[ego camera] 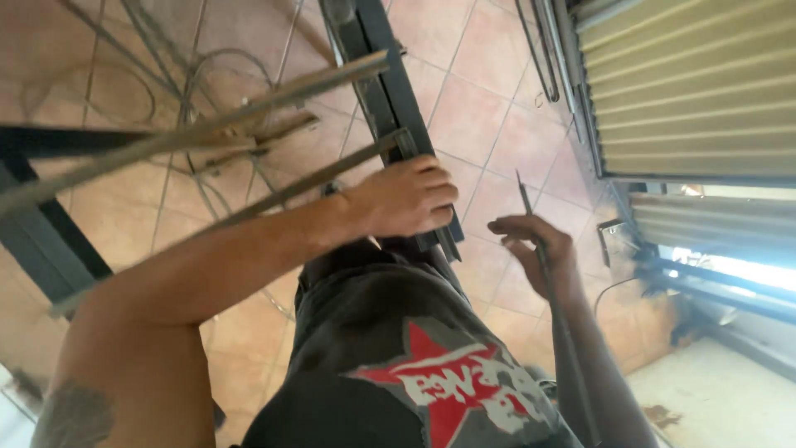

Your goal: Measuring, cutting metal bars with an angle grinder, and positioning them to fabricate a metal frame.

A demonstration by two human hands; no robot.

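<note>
Overhead, looking down on a terracotta tiled floor [497, 99] with pale grout lines. Corrugated roller shutter [696, 83] at upper right, slats beige, edged by a dark frame. Dark metal frame bar [33, 224] at left, part of a larger structure, only partly in view. Dark metal rail [390, 91] running from top centre down toward the body, long and narrow, its lower end under the left hand. Two thin rusty strips [199, 133] crossing diagonally from lower left to upper centre, blurred, touching or passing over the rail; exact contact cannot be told. Loose wire loops [157, 75] on the floor at upper left. Dark shirt with red star print [431, 382] at bottom centre. Left hand [406, 199] clenched over the lower end of the dark metal rail, fingers wrapped round its edge, forearm stretched in from lower left. Right hand [535, 253] just beside it, apart from the rail, fingers curled around a thin metal rod [531, 220], grasping it; rod upright-ish, tip pointing up, lower part running down along the forearm. Small metal bracket [609, 232] on the floor near the shutter.
</note>
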